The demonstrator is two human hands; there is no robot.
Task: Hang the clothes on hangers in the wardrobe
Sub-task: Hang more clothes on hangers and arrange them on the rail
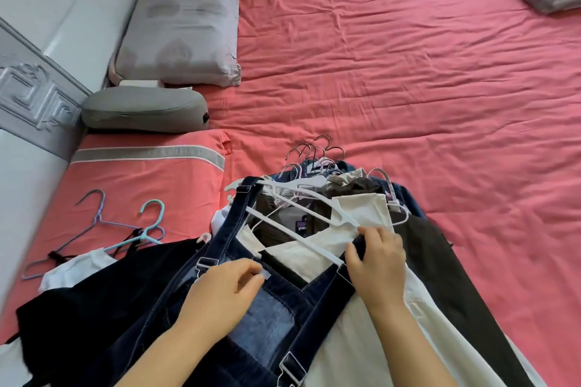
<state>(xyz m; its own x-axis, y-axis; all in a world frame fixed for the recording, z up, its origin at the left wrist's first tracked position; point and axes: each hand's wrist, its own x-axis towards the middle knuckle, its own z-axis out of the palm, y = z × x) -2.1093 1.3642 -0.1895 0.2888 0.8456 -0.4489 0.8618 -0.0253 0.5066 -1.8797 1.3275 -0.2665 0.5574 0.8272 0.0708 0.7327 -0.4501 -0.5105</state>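
Head view: right hand (375, 264) fingers pinched a denim dungaree (251, 317) strap on the white hanger (301, 229); left hand (220, 295) fingers pinched the bib. Strap risked slipping off.

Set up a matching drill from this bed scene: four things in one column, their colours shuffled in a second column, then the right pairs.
Things:
1. bed sheet
2. hanger held at the dungarees
3. dungarees
4. small hanger lying on the pillow at the left

Colours:
A. dark blue denim
B. pale turquoise
C. coral pink
D. white

Pairs: 1-C, 2-D, 3-A, 4-B
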